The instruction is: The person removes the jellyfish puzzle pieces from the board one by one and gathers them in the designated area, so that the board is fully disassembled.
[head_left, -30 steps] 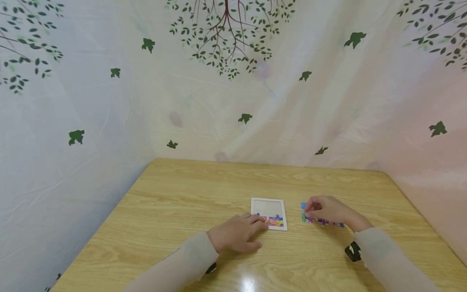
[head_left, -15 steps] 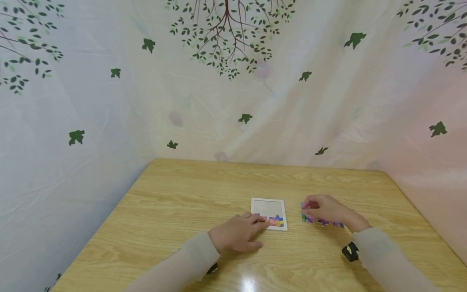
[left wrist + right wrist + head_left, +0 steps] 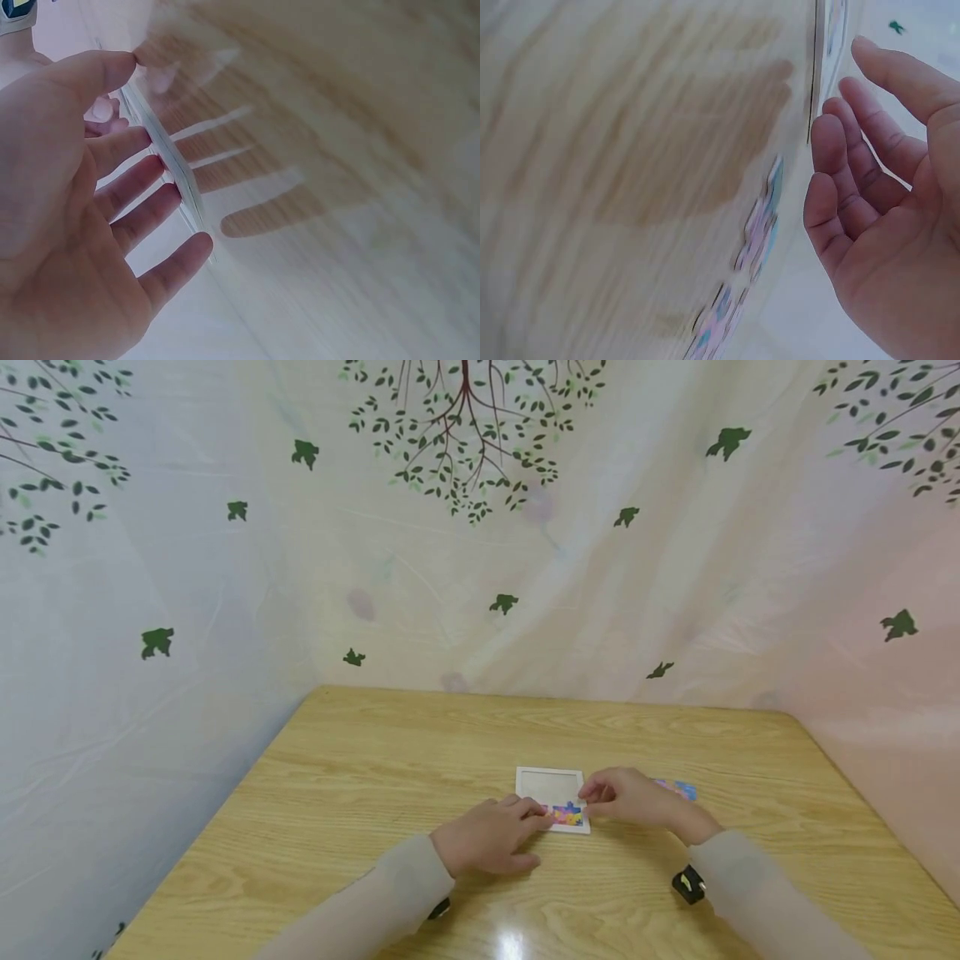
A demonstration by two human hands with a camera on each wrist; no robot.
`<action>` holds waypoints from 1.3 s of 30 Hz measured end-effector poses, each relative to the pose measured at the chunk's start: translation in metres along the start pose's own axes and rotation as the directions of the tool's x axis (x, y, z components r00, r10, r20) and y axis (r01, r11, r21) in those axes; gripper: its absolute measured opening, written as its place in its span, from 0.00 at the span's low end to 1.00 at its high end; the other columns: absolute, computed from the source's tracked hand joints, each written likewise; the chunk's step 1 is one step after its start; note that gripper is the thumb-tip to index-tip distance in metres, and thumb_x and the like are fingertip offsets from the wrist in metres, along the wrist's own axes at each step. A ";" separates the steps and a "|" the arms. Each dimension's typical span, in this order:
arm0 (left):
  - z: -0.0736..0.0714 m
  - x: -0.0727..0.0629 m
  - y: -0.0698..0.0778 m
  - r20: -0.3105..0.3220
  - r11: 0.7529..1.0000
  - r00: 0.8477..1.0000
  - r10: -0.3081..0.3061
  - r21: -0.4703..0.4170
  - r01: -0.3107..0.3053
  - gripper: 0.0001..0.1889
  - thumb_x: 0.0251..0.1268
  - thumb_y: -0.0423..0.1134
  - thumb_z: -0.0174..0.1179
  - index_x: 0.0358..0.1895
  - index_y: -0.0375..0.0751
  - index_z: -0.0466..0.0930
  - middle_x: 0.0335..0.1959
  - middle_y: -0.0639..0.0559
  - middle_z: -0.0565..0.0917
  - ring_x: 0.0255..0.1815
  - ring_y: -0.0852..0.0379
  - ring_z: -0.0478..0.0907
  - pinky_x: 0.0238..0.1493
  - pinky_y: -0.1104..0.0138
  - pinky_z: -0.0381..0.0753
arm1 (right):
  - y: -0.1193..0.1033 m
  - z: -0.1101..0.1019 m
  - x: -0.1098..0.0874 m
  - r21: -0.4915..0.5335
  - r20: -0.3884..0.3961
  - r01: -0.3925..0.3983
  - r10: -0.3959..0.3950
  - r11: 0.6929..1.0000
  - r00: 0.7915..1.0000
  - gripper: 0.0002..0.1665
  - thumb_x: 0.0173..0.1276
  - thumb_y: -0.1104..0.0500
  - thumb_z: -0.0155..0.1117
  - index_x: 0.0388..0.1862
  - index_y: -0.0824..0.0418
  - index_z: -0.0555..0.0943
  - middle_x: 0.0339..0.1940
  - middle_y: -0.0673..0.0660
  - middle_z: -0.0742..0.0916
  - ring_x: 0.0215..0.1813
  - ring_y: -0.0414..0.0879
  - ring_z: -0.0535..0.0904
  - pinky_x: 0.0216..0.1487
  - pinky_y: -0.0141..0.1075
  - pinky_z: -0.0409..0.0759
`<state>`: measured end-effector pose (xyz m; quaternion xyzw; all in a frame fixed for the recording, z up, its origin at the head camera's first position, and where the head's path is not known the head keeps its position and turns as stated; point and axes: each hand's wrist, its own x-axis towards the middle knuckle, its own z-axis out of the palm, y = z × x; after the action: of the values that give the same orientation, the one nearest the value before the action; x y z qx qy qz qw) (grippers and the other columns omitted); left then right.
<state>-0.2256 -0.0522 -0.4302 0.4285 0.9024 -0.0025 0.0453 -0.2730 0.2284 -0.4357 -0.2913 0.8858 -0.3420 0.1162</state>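
A small white puzzle frame (image 3: pixel 551 769) lies on the table, with joined jigsaw pieces (image 3: pixel 567 815) along its near side. My left hand (image 3: pixel 491 839) rests over the frame's near left corner, its fingertips on the pieces; in the left wrist view those fingers are spread along the frame's edge (image 3: pixel 174 161). My right hand (image 3: pixel 630 797) is at the frame's right rim, fingers bent loosely. In the right wrist view its thumb stands apart from the fingertips, and no piece shows between them. More jigsaw pieces (image 3: pixel 677 788) lie behind the right hand, partly hidden by it.
The wooden table (image 3: pixel 405 743) reaches back to a pale curtain (image 3: pixel 420 568) printed with branches and leaves. Beige sleeves cover both forearms, and a black device (image 3: pixel 688 885) sits under the right wrist.
My right hand has moved left from the loose pieces to the frame's right rim, uncovering blue and pink pieces behind it. The left hand has stayed on the frame.
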 end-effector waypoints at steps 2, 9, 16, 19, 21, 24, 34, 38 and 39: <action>-0.001 0.000 0.001 0.002 1.000 1.000 0.000 0.004 0.000 0.31 0.78 0.55 0.57 0.79 0.51 0.68 0.73 0.56 0.72 0.72 0.58 0.70 0.65 0.55 0.78 | -0.004 0.002 0.000 -0.015 0.008 -0.004 0.004 1.000 1.000 0.16 0.70 0.56 0.73 0.51 0.64 0.86 0.43 0.51 0.87 0.41 0.41 0.79 0.42 0.33 0.81; -0.002 0.002 0.003 0.007 1.000 1.000 0.005 0.030 -0.005 0.30 0.77 0.55 0.56 0.77 0.49 0.70 0.76 0.58 0.70 0.74 0.57 0.68 0.66 0.55 0.78 | -0.011 0.009 -0.003 -0.089 0.006 -0.003 0.004 0.996 1.000 0.23 0.70 0.51 0.73 0.57 0.64 0.85 0.47 0.52 0.83 0.38 0.40 0.73 0.39 0.32 0.76; -0.001 0.002 0.004 0.006 0.999 1.000 0.016 0.039 -0.016 0.30 0.78 0.54 0.56 0.77 0.48 0.70 0.76 0.56 0.70 0.75 0.54 0.68 0.68 0.58 0.77 | -0.012 0.013 -0.004 -0.093 0.007 0.004 -0.003 0.996 1.000 0.23 0.70 0.51 0.73 0.57 0.63 0.84 0.46 0.51 0.79 0.38 0.41 0.70 0.37 0.32 0.73; 0.000 0.002 0.005 0.009 1.000 1.000 0.013 0.020 -0.013 0.30 0.78 0.54 0.56 0.77 0.48 0.69 0.77 0.56 0.69 0.75 0.53 0.68 0.70 0.59 0.74 | -0.014 0.013 -0.006 -0.088 0.007 0.009 -0.009 0.996 1.000 0.21 0.71 0.51 0.72 0.56 0.63 0.84 0.46 0.52 0.79 0.38 0.42 0.71 0.38 0.32 0.74; 0.000 0.001 0.005 0.012 1.000 1.000 0.006 0.009 -0.007 0.30 0.79 0.54 0.56 0.78 0.49 0.67 0.77 0.57 0.69 0.76 0.53 0.68 0.71 0.58 0.73 | -0.016 0.012 -0.006 -0.088 0.006 0.010 -0.010 0.996 1.000 0.21 0.71 0.52 0.72 0.55 0.63 0.83 0.47 0.53 0.80 0.38 0.42 0.71 0.39 0.33 0.75; 0.002 0.002 0.005 0.016 1.000 1.000 -0.004 0.005 0.004 0.31 0.79 0.54 0.55 0.79 0.50 0.66 0.78 0.57 0.68 0.76 0.53 0.67 0.71 0.56 0.73 | -0.019 0.013 -0.005 -0.088 0.007 0.001 -0.001 0.996 1.000 0.20 0.71 0.52 0.72 0.54 0.63 0.83 0.47 0.53 0.80 0.38 0.42 0.72 0.40 0.33 0.75; -0.001 0.002 0.006 0.028 1.000 1.000 -0.008 -0.006 0.008 0.31 0.78 0.54 0.56 0.79 0.50 0.67 0.78 0.57 0.68 0.75 0.53 0.67 0.68 0.55 0.76 | -0.013 0.013 0.006 -0.032 0.035 -0.035 0.036 0.999 0.999 0.16 0.67 0.57 0.75 0.48 0.64 0.83 0.40 0.54 0.78 0.38 0.44 0.72 0.38 0.33 0.74; 0.000 0.002 0.006 0.032 1.000 0.999 -0.010 -0.005 0.010 0.31 0.79 0.54 0.56 0.79 0.50 0.67 0.78 0.57 0.68 0.75 0.53 0.67 0.68 0.55 0.76 | -0.013 0.013 0.009 -0.023 0.036 -0.049 0.050 0.999 0.998 0.16 0.66 0.58 0.76 0.48 0.64 0.83 0.38 0.54 0.79 0.39 0.44 0.73 0.38 0.33 0.74; 0.000 0.002 0.006 0.031 1.000 0.999 -0.010 -0.005 0.011 0.31 0.78 0.55 0.56 0.79 0.50 0.67 0.78 0.57 0.68 0.76 0.53 0.67 0.68 0.54 0.76 | -0.014 0.013 0.009 -0.022 0.036 -0.046 0.047 0.999 0.998 0.16 0.66 0.58 0.76 0.48 0.64 0.83 0.38 0.54 0.79 0.38 0.44 0.73 0.38 0.33 0.74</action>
<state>-0.2225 -0.0469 -0.4304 0.4235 0.9038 -0.0069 0.0607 -0.2692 0.2079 -0.4360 -0.2780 0.8937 -0.3244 0.1374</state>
